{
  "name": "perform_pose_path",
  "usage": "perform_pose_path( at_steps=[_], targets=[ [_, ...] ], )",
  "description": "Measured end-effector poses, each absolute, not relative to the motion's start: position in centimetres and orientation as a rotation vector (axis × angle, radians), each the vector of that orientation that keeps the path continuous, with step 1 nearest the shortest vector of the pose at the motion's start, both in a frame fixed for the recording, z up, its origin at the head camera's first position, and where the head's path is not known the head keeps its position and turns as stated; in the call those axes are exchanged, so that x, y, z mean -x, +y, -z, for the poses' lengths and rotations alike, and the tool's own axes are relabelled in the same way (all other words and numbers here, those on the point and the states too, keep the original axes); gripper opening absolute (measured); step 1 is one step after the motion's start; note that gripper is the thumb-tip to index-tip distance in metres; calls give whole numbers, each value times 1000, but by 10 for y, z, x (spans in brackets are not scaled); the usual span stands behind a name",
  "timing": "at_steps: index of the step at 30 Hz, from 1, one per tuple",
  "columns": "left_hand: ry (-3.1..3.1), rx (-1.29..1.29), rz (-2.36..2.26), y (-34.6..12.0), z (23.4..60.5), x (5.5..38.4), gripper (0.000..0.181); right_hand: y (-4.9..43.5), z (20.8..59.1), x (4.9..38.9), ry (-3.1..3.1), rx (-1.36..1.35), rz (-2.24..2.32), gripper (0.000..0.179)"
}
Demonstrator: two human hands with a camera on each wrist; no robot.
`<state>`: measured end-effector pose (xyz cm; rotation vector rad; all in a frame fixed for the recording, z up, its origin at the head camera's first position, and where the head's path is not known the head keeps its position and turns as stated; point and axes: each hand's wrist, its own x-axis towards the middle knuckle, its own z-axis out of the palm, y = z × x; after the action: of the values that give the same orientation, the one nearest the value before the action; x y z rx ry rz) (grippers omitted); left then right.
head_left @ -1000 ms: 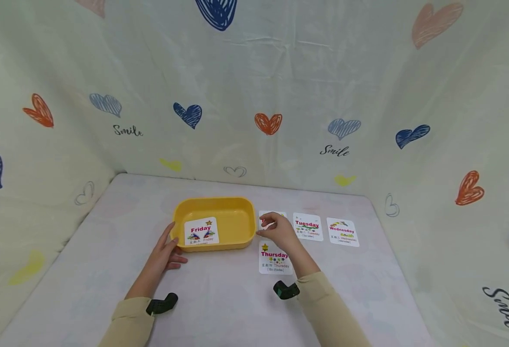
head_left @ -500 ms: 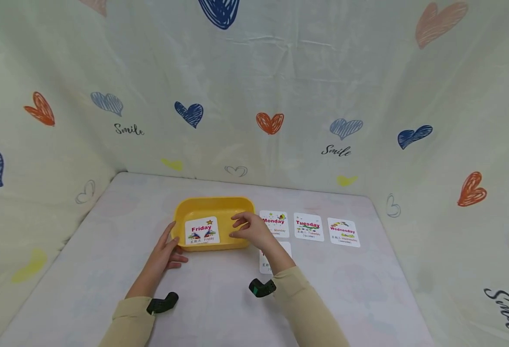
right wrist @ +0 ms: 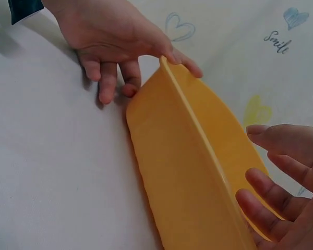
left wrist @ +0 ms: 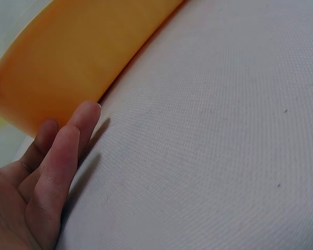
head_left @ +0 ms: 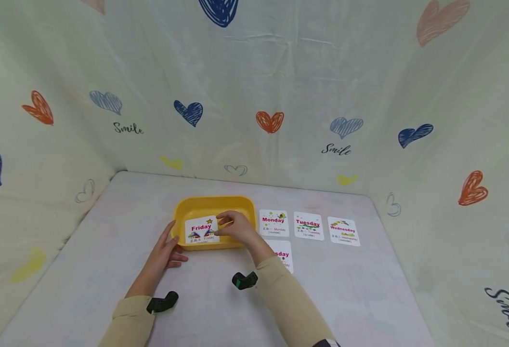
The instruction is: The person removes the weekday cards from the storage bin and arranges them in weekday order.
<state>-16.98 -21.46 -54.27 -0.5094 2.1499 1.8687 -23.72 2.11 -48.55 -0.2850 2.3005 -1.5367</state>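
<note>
A yellow plastic tray (head_left: 198, 206) sits on the table with a white "Friday" card (head_left: 199, 229) lying in its left part. My left hand (head_left: 161, 255) holds the tray's near-left corner, thumb and forefinger at the rim and the other fingers low along its outer wall. In the right wrist view that forefinger reaches over the rim. Over the tray is my right hand (head_left: 239, 228), its fingertips (head_left: 219, 233) right at the card's right edge. Thumb and fingers are apart in the right wrist view, and nothing shows between them. The card itself is out of both wrist views.
Right of the tray, "Monday" (head_left: 273, 223), "Tuesday" (head_left: 308, 226) and "Wednesday" (head_left: 343, 232) cards lie in a row. A card below Monday (head_left: 285, 255) is partly covered by the right forearm. A heart-printed cloth (head_left: 297, 86) hangs behind the table (head_left: 206, 299).
My right hand has moved left from beside the Monday card, across the tray's right rim, to the Friday card. Monday is uncovered now. My left hand has kept its place on the tray.
</note>
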Motion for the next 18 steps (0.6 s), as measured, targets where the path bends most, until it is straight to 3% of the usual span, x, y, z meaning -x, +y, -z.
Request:
perform_pose_path(
  at_steps=[18],
  targets=[
    [2127,501,-1887,-217,544,170,62,-1,491,257,2238,289,1256,61]
  ],
)
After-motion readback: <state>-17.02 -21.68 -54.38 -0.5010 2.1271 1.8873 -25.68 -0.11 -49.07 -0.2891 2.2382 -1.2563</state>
